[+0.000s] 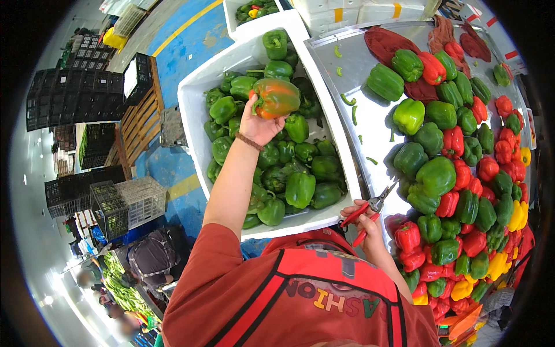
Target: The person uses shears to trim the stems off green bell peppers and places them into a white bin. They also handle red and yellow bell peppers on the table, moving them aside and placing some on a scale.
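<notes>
My left hand [261,122] grips a bell pepper [277,97] that is mottled orange and green. It is held above a white foam box [190,108] filled with green bell peppers [300,189]. Low at the right, beside the box's near corner, my right hand [367,221] holds red-handled pruning shears [373,204]. Their narrow blades point up and right over the metal table [368,134]. Across that table lies a large heap of green, red and yellow bell peppers, with a big green pepper [435,177] close to the blade tips.
Dark red cloths [390,41] lie at the table's far side, and cut stems [348,100] are scattered along its left part. Another foam box [232,19] stands beyond mine. Black crates [73,97] and a wooden pallet [138,123] stand on the left. People work at lower left.
</notes>
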`<state>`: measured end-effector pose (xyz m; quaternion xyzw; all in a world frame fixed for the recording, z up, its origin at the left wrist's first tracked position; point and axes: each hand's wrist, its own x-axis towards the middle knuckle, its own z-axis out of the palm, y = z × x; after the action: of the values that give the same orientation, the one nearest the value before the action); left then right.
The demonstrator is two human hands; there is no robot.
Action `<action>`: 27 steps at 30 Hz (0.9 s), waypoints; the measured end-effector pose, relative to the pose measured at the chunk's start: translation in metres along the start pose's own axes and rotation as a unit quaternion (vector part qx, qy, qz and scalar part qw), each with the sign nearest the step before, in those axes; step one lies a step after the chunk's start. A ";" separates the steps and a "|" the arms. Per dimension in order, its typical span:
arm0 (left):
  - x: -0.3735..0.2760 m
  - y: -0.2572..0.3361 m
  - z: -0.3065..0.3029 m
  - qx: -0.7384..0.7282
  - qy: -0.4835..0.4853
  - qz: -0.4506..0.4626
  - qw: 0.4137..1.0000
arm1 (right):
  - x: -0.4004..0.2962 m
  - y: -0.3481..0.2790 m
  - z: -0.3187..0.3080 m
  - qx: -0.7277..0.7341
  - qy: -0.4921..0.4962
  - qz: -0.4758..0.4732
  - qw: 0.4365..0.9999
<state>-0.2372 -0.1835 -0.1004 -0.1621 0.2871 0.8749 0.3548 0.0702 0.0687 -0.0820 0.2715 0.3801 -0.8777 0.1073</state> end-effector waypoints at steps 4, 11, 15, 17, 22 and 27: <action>-0.003 -0.005 0.003 -0.020 -0.038 -0.020 0.999 | -0.001 -0.002 0.000 0.017 -0.005 0.011 1.000; 0.001 -0.002 0.007 -0.127 0.023 0.057 0.990 | -0.002 -0.003 0.003 0.016 0.002 0.009 1.000; -0.001 -0.004 0.012 -0.035 0.100 0.144 0.984 | -0.003 -0.002 0.004 0.022 0.003 -0.001 1.000; 0.002 -0.021 0.005 0.181 0.024 0.058 0.981 | -0.002 0.000 0.001 0.026 -0.004 -0.005 1.000; -0.014 -0.092 0.016 0.788 -0.137 -0.167 0.576 | -0.002 0.001 0.000 0.024 0.002 -0.009 1.000; 0.004 -0.093 0.006 0.892 -0.111 -0.073 0.433 | -0.002 0.005 0.001 0.004 0.018 -0.015 1.000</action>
<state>-0.1739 -0.1236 -0.1334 0.3227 0.8532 0.1148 0.3934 0.0734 0.0646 -0.0833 0.2823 0.3828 -0.8754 0.0863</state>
